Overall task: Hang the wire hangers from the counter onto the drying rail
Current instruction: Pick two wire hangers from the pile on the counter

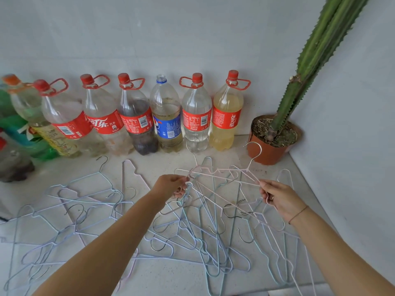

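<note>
On the speckled white counter [70, 174] beside grey walls, both hands' fingers [265, 190] pinch a pink hanger [222, 175].

**One head view, looking down at the counter**

There is a single view, worn on the person's head. It faces forward and down over the counter [149, 274], close enough that both forearms reach in from the near edge. The far wall [171, 28] fills the top, with bottles [164, 116] lined along it (wide-angle bending shows at the left). A cactus [316, 60] leans at far right.
</note>
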{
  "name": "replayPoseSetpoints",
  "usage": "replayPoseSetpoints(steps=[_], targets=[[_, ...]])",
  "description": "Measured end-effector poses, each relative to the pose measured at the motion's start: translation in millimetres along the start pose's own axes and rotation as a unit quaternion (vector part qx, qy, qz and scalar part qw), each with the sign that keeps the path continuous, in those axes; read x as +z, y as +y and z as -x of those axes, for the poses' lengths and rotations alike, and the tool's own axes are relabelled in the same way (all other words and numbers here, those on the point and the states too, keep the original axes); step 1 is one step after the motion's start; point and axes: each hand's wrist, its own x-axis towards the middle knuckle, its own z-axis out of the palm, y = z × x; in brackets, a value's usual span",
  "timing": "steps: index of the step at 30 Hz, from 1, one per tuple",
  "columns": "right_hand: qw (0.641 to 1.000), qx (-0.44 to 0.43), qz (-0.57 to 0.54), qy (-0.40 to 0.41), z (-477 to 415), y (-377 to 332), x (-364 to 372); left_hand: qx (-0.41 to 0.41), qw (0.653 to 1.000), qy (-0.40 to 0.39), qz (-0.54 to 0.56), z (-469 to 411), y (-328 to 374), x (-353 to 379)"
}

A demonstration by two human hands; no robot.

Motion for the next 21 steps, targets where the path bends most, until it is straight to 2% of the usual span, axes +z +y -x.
replayPoseSetpoints(steps=[6, 12, 21], targets=[[0.998, -0.025, -0.055, -0.023, 31, -12, 19, 0.046, 0.995, 0.039, 0.074, 42, 12, -22], [0.996, -0.032, -0.040, -0.074, 45, -18, 54, 0.076, 0.985, 0.109, 0.107, 89, 7, -50], [0.979, -0.048, 0.012, -0.199, 65, -24, 123, 0.113, 0.944, 0.293, 0.101, 186, -23, -67]])
